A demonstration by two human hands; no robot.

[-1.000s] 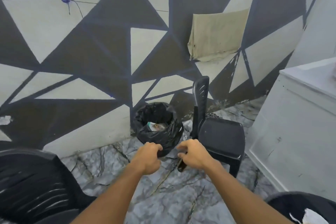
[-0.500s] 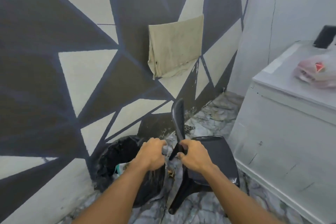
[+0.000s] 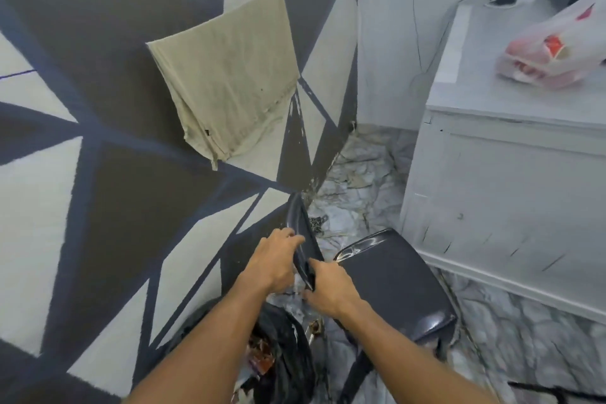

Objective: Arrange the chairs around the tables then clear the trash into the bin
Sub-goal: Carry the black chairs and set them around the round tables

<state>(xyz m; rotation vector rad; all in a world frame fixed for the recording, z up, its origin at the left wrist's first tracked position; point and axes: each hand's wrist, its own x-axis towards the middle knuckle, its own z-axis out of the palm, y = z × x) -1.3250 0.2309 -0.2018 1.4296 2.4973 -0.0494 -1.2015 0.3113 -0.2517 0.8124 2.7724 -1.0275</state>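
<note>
Chair [image 3: 393, 282] is held by its backrest [image 3: 299, 223]; left hand [image 3: 275, 262] and right hand [image 3: 328, 287] each have a closed grip around it; bin [image 3: 290, 361] just beside the chair

No legible txt anywhere; bag [image 3: 554, 52] print blurred.

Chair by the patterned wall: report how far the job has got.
Done: some wrappers lie in the black-lined bin. In hand: left hand and right hand both grip the black chair by its backrest. Left: the chair is beside the wall, no table in sight.
</note>
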